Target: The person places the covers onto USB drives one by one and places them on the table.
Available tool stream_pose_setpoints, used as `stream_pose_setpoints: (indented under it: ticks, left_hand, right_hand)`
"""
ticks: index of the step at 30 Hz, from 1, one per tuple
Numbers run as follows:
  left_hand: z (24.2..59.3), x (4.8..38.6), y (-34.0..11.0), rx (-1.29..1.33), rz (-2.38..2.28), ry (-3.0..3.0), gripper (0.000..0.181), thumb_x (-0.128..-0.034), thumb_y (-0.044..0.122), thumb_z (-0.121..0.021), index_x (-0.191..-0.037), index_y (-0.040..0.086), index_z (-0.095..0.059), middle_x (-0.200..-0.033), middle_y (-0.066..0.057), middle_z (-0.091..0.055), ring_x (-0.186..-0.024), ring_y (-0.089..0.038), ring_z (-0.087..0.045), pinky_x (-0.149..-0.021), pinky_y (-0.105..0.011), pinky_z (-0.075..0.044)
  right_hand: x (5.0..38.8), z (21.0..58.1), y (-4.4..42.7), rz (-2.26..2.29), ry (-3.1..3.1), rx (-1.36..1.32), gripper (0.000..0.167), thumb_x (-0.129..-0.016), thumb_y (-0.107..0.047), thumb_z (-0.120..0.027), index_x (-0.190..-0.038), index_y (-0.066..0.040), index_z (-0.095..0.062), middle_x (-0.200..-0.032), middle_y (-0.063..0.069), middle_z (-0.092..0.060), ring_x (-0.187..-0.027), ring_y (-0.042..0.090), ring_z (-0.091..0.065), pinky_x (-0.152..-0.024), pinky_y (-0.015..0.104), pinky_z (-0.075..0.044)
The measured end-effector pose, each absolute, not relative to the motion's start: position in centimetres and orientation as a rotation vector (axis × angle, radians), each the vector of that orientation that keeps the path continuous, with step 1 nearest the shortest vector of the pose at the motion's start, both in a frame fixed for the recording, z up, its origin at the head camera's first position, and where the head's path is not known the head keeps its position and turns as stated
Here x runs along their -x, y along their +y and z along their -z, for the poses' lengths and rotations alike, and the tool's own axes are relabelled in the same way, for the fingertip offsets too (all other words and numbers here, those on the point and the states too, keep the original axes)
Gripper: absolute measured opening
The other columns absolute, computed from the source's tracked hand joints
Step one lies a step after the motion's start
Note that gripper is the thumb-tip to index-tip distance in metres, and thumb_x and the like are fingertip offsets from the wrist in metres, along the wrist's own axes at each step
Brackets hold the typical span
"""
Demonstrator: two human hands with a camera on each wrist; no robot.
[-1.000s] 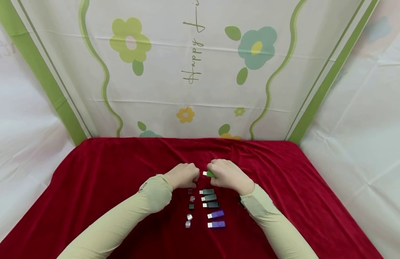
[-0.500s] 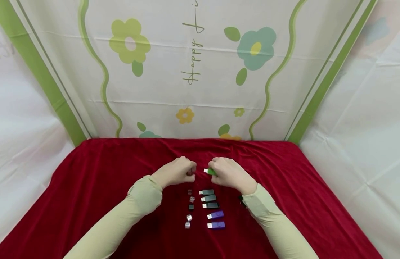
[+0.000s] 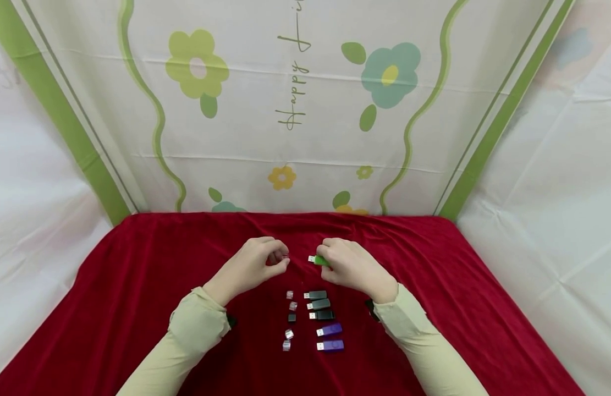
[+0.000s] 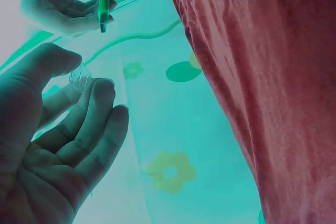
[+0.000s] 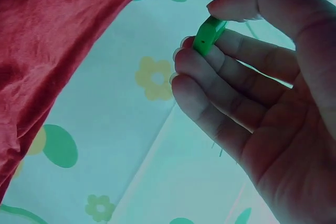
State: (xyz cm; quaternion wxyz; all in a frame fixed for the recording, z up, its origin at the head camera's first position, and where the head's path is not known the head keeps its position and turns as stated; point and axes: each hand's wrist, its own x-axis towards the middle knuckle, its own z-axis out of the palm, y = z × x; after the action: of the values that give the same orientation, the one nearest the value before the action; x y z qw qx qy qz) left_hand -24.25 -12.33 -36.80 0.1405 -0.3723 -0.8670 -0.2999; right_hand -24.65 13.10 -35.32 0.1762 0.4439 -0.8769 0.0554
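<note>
The left hand point(image 3: 253, 266) pinches a small clear cap point(image 4: 80, 77) between thumb and fingers, seen close up in the left wrist view. Across a gap, the right hand point(image 3: 353, 267) grips a green USB stick point(image 3: 318, 260), its metal plug pointing left toward the left hand. In the right wrist view the green stick point(image 5: 207, 36) sits between thumb and fingertips. Nearer the body, two grey sticks point(image 3: 318, 303), a black stick point(image 3: 325, 315) and two purple sticks point(image 3: 331, 345) lie in a column, plugs to the left. Beside them is a column of clear caps point(image 3: 289, 334) and a black cap point(image 3: 292, 318).
A red cloth point(image 3: 152, 264) with folds covers the table. Behind it hangs a white curtain point(image 3: 330, 137) printed with flowers and green lines, and white fabric walls point(image 3: 557, 220) stand at both sides.
The left hand has moved left and slightly away from the body, widening the gap to the green stick; the cap in its fingers now shows. The right hand has shifted slightly away from the body.
</note>
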Motion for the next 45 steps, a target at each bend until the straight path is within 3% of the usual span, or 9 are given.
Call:
stream_pose_setpoints:
  ticks: [7,23,38,45]
  left_hand:
    - [36.5,23.4,-12.5,1.095,0.855,-2.379,0.015,-0.0845,0.008,-0.078,-0.098,0.006,-0.071,-0.088,0.005,-0.065,-0.075,-0.004,-0.060,-0.068,-0.020,-0.052]
    - [36.1,22.4,-12.4,1.087,0.851,-2.357,0.016,-0.0875,0.012,-0.076,-0.101,0.007,-0.071,-0.089,0.004,-0.065,-0.078,-0.005,-0.060,-0.068,-0.031,-0.055]
    - [36.1,21.8,-11.7,1.109,0.821,-2.373,0.015,-0.0871,0.012,-0.077,-0.101,0.009,-0.071,-0.088,0.007,-0.063,-0.077,-0.003,-0.059,-0.068,-0.026,-0.053]
    - [36.2,21.6,-11.5,1.093,0.802,-2.425,0.016,-0.0880,0.014,-0.076,-0.102,0.009,-0.072,-0.089,0.006,-0.064,-0.078,-0.008,-0.061,-0.070,-0.025,-0.053]
  right_hand:
    - [24.0,35.0,12.7,-0.150,-2.448,-1.271,0.023,-0.071,0.000,-0.068,-0.070,-0.013,-0.049,-0.067,-0.005,-0.037,-0.057,0.008,-0.035,-0.049,0.021,-0.034]
    - [23.4,34.4,12.8,-0.138,-2.406,-1.290,0.016,-0.073,-0.001,-0.069,-0.076,-0.011,-0.058,-0.071,-0.004,-0.042,-0.059,0.008,-0.039,-0.051,0.020,-0.036]
    - [22.6,34.1,12.8,-0.128,-2.358,-1.316,0.016,-0.074,-0.001,-0.069,-0.076,-0.011,-0.057,-0.072,-0.004,-0.044,-0.060,0.008,-0.040,-0.053,0.019,-0.037]
    - [22.4,33.9,12.6,-0.129,-2.350,-1.321,0.014,-0.073,0.000,-0.069,-0.076,-0.010,-0.060,-0.073,-0.004,-0.047,-0.061,0.008,-0.042,-0.054,0.019,-0.038]
